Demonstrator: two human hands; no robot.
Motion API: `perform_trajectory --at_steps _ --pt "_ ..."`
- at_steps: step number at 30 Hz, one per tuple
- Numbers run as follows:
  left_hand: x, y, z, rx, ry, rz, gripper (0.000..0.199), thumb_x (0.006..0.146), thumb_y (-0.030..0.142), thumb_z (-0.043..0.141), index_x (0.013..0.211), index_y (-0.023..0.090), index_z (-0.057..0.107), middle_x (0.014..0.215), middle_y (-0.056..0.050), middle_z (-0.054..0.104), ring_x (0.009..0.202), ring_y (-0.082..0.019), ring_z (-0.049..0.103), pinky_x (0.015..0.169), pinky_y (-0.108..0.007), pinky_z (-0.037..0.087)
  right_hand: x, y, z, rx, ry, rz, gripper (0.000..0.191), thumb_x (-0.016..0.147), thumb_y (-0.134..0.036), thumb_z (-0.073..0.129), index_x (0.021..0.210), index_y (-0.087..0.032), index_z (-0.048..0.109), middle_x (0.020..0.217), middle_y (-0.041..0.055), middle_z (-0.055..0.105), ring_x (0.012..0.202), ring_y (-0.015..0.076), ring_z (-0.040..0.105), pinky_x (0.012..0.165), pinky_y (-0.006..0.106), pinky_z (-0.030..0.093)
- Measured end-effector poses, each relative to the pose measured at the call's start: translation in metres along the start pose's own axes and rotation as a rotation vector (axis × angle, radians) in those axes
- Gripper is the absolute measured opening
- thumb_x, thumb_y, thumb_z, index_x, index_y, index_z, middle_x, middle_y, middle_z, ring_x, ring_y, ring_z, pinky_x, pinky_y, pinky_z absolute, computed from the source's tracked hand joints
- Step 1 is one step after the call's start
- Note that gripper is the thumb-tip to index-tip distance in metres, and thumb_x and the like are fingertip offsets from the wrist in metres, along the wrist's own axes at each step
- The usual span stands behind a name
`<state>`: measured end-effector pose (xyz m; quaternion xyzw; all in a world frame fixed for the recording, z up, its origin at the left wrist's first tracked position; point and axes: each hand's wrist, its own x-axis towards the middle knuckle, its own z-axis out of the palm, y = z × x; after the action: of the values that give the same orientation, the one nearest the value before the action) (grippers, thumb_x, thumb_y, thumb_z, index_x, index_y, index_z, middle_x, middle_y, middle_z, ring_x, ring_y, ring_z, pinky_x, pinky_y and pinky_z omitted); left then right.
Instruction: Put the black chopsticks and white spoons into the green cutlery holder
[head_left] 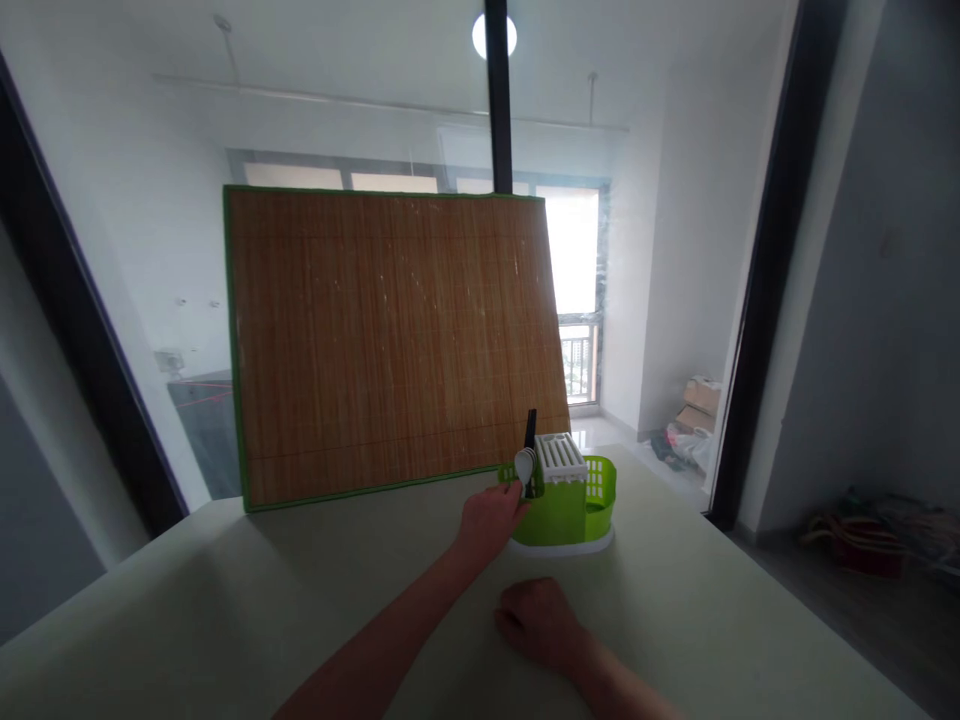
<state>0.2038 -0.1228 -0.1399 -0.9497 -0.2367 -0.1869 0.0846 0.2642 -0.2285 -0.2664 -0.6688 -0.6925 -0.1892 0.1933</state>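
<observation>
A green utensil holder (561, 515) with a white slotted top and white base stands on the table. My left hand (491, 518) reaches to its left basket, fingers closed around the lower part of some white spoons (526, 464), whose bowls point up. Just behind the spoons a black handle (531, 428) sticks up; what it belongs to is hidden. Nearer to me, in front of the holder, my right hand (541, 622) rests on the table in a loose fist, with nothing visible in it.
Behind the holder, a large bamboo mat (397, 340) with green edging stands upright at the back of the white table (315, 580). Glass in dark frames (776, 250) lies beyond. Cardboard boxes (697, 400) and a red basin (868, 552) are on the floor at right.
</observation>
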Motion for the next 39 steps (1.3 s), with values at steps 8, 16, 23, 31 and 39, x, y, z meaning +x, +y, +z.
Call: perform_trajectory --at_steps 8,16,23,31,39 --pt "-0.078 -0.071 -0.01 -0.033 0.082 -0.06 0.027 0.09 0.041 0.041 0.103 0.021 0.053 0.095 -0.004 0.064 0.085 -0.019 0.06 0.067 -0.026 0.042 -0.007 -0.006 -0.01 0.034 0.065 -0.176 0.023 0.087 -0.025 0.043 0.067 -0.019 0.053 0.064 0.0006 0.059 0.06 0.0137 0.053 0.057 0.027 0.029" --pt "-0.128 -0.098 -0.033 -0.054 0.073 -0.08 0.023 0.089 0.04 0.041 0.091 0.021 0.054 0.088 -0.002 0.062 0.08 -0.017 0.059 0.066 -0.025 0.042 -0.008 -0.006 -0.015 0.048 0.119 -0.261 0.027 0.09 -0.023 0.041 0.066 -0.02 0.052 0.061 0.0001 0.055 0.058 0.0133 0.05 0.056 0.027 0.029" --pt "-0.155 -0.101 -0.047 -0.061 0.052 -0.116 0.022 0.088 0.039 0.042 0.088 0.022 0.054 0.087 -0.001 0.063 0.076 -0.015 0.059 0.064 -0.024 0.04 -0.008 -0.011 -0.021 0.04 0.158 -0.307 0.027 0.089 -0.021 0.043 0.064 -0.02 0.052 0.059 0.0 0.055 0.056 0.0134 0.051 0.055 0.028 0.031" --pt "-0.165 -0.108 -0.053 -0.088 0.021 -0.146 0.019 0.087 0.037 0.043 0.086 0.022 0.055 0.087 -0.001 0.062 0.075 -0.014 0.058 0.065 -0.023 0.039 -0.008 -0.017 -0.023 0.048 0.176 -0.363 0.025 0.088 -0.019 0.045 0.064 -0.021 0.052 0.059 -0.0004 0.056 0.056 0.0136 0.052 0.055 0.028 0.034" --pt "-0.165 -0.116 -0.077 -0.273 -0.036 -0.226 0.015 0.08 0.034 0.048 0.089 0.024 0.055 0.072 0.005 0.06 0.063 -0.011 0.054 0.058 -0.02 0.036 -0.007 -0.018 -0.026 0.028 0.158 -0.377 0.024 0.087 -0.018 0.046 0.064 -0.021 0.052 0.059 -0.0008 0.056 0.055 0.0141 0.052 0.054 0.029 0.034"
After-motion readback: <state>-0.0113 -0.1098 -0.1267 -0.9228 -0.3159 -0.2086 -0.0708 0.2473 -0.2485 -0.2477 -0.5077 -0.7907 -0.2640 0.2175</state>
